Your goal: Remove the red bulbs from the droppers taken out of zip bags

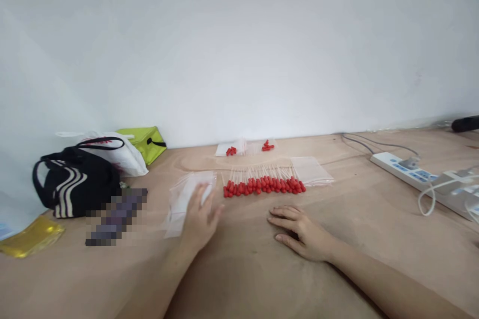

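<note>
My left hand [200, 219] lies flat with fingers spread on a stack of small clear plastic bags [183, 194] on the wooden table [243, 269]. My right hand [299, 232] rests palm down on the bare table, fingers stretched out, holding nothing. Just beyond both hands lies a row of thin sticks with red tips [264, 184], the red ends toward me. Another pile of clear bags [310, 170] sits at the right end of that row. Farther back are two small bags holding a few red pieces, one on the left [231, 149] and one on the right [266, 146].
At the left stand a black striped bag [73, 179], a white plastic bag [112, 152], a green pouch [144, 142] and a yellow packet [32, 237]. A white power strip [419, 177] with cables and plugs lies at the right. A white wall backs the table.
</note>
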